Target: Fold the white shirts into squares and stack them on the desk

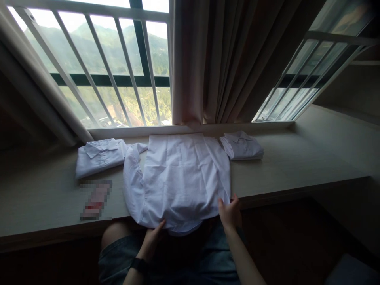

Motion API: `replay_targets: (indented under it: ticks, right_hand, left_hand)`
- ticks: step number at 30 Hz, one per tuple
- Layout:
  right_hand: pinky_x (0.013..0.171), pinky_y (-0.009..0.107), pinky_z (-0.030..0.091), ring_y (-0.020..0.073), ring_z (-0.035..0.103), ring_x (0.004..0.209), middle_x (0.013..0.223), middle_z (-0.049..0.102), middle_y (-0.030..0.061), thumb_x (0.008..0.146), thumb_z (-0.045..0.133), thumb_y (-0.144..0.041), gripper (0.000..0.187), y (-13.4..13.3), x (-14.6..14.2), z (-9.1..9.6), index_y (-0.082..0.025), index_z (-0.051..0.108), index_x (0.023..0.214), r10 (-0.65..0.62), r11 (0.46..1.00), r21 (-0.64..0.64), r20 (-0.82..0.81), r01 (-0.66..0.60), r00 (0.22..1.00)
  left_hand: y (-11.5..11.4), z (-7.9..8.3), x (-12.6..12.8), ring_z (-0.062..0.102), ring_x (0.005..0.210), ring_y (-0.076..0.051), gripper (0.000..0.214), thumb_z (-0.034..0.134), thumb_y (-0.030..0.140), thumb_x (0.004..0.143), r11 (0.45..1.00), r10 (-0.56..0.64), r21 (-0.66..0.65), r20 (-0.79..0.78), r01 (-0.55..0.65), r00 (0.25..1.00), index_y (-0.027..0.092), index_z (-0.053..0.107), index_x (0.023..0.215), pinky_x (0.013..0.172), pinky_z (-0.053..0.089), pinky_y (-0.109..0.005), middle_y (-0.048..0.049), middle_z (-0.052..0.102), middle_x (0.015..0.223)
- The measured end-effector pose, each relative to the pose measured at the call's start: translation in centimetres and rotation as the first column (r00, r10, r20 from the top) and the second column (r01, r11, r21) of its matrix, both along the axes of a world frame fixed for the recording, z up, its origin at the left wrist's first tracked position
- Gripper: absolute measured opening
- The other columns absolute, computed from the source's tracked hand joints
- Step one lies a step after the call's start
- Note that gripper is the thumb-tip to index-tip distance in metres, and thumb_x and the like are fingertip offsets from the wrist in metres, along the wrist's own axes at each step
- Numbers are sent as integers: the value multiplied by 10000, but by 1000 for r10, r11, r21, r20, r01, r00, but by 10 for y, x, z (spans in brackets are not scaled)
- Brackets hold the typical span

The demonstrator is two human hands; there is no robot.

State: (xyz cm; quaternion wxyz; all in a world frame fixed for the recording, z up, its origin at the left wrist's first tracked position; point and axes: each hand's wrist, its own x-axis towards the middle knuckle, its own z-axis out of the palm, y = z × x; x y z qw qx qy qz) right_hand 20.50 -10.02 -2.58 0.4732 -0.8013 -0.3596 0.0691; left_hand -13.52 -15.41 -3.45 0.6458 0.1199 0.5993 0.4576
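Observation:
A white shirt (178, 178) lies spread on the pale ledge (285, 158), its near end hanging a little past the front edge. One sleeve (132, 190) curves loosely down the left side; on the right the cloth is folded inward. My left hand (152, 239) holds the near edge, thumb on top and the other fingers hidden under the fabric. At the near right corner, my right hand (230, 213) is closed on the shirt's side edge, its thumb over the cloth. The collar cannot be made out clearly.
Folded white shirts rest on both sides: one at left (101, 156), another at right (242, 145). A blurred-out pinkish item (97, 200) lies near the ledge's front left. Behind are a barred window (113, 75) and brown curtains (213, 67). My knees are below the ledge.

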Motion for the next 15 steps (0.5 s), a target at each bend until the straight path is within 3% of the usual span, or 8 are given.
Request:
replay_targets:
  ticks: [3,7,10,12,15]
  right_hand:
    - [1139,534,318,399,358,1396,1457,421,283,871,527,-330,679,38,10,16,-36,379,1465,76,994,-101,366,-42,928]
    - [1127,513,312,376,315,1425,1564,297,234,877,482,-160,606,91,20,27,-112,402,1475,323,921,-356,464,-161,825]
    - [1097,500,335,357,412,1365,1571,308,215,890,437,-103,576,117,34,30,-143,437,1465,389,879,-417,350,-230,852]
    - [1079,480,354,332,512,1273,1482,450,211,873,467,-110,507,126,46,33,-144,540,1374,321,913,-311,148,-264,935]
    - [1050,459,395,320,591,1156,1197,654,196,826,539,-193,314,132,66,36,-128,669,1105,147,984,-81,-142,-160,979]
  left_hand:
    - [1,-8,-3,723,990,-285,425,814,212,764,999,3,-34,0,-3,1000,138,672,1158,809,617,-375,-155,713,1153]
    - [3,-12,-4,736,923,-267,314,793,213,780,999,0,-48,1,0,1000,138,694,1069,832,609,-384,-145,732,1062]
    - [6,-13,-4,736,924,-282,287,793,208,771,998,18,-64,10,-17,1000,146,694,1033,845,606,-398,-143,734,1039]
    - [7,-13,-3,733,943,-298,286,800,206,753,997,22,-78,17,-21,1000,153,700,1015,838,609,-397,-136,738,1025]
    - [4,-14,-6,729,959,-304,364,863,249,665,997,-24,-70,35,27,999,141,716,980,835,608,-387,-132,747,1000]
